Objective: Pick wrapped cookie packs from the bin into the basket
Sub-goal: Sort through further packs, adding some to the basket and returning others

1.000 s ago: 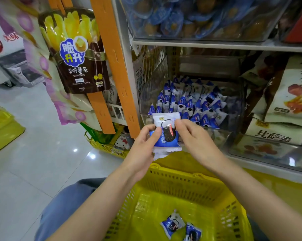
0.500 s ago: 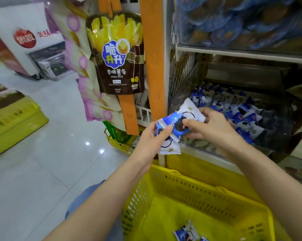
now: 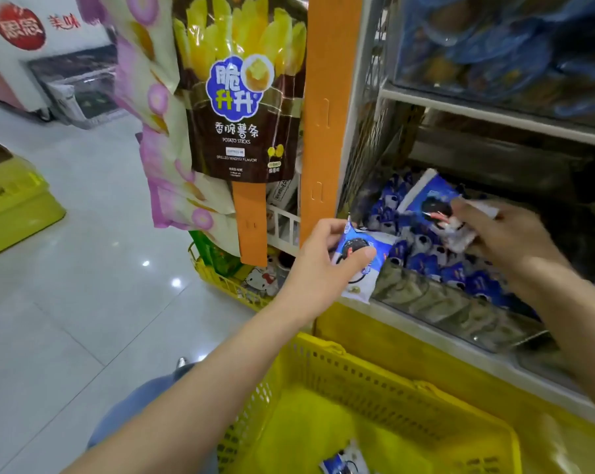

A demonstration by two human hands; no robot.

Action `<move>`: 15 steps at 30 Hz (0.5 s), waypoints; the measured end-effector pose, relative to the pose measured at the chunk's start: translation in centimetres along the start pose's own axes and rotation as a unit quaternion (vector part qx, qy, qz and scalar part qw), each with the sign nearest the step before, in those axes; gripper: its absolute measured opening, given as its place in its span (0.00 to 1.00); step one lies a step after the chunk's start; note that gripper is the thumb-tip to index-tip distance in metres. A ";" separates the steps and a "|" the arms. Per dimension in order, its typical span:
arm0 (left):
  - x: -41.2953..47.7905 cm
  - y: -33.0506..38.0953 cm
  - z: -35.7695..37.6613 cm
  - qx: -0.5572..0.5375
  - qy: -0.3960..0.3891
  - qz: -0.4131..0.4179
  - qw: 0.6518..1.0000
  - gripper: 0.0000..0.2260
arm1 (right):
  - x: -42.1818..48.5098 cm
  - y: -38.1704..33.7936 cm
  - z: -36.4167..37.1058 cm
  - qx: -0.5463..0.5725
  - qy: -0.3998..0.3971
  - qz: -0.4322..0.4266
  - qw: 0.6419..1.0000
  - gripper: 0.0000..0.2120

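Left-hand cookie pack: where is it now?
Head view, centre: the left hand grips the cookie pack just outside the bin's left front corner, right of the orange shelf post, above the yellow basket's far rim.

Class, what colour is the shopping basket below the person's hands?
Yellow: the basket, seen best in the head view.

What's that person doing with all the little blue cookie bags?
The person is picking wrapped cookie packs out of the clear bin on a shop shelf. The left hand grips one pack at the bin's front edge. The right hand holds a second pack above the pile inside. The yellow basket sits below, with at least one loose pack lying in it.
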State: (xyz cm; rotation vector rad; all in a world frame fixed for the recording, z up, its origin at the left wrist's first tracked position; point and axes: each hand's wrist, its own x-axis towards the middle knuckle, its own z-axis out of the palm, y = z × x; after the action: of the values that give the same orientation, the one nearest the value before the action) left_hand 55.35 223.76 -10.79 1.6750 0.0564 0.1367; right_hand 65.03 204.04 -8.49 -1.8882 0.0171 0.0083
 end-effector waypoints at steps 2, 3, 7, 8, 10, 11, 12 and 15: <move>0.4 0.3 0.3 -0.006 -0.012 0.010 1.000 0.14 | 2.0 0.7 -0.3 0.013 0.071 0.007 0.997 0.17; 0.6 0.3 0.5 -0.007 -0.015 0.013 1.000 0.14 | 3.0 1.1 -0.2 -0.012 0.109 0.011 0.994 0.20; 1.6 0.0 0.9 -0.020 -0.025 -0.004 0.999 0.16 | 6.7 2.1 0.7 -0.112 0.177 -0.008 0.978 0.19; 1.8 -0.1 0.9 -0.022 -0.029 -0.009 0.999 0.17 | 7.4 2.3 0.9 -0.144 0.164 -0.012 0.976 0.18; 2.2 -0.3 0.9 -0.025 -0.036 -0.012 0.999 0.18 | 8.7 2.9 1.2 -0.221 0.128 -0.015 0.967 0.19; 2.4 -0.5 0.8 -0.028 -0.038 -0.012 0.999 0.18 | 9.2 3.1 1.3 -0.253 0.104 -0.019 0.962 0.19; 2.6 -0.6 0.7 -0.031 -0.039 -0.011 0.999 0.18 | 9.6 3.3 1.3 -0.282 0.081 -0.021 0.956 0.19; 2.9 -1.0 0.4 -0.047 -0.047 -0.013 0.998 0.17 | 10.3 3.7 1.6 -0.342 0.035 -0.022 0.939 0.20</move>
State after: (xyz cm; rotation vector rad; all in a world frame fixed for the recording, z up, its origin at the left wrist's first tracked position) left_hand 58.32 223.79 -11.66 1.5844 0.0008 0.0416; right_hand 75.29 204.32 -12.63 -2.5851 0.0234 -0.0959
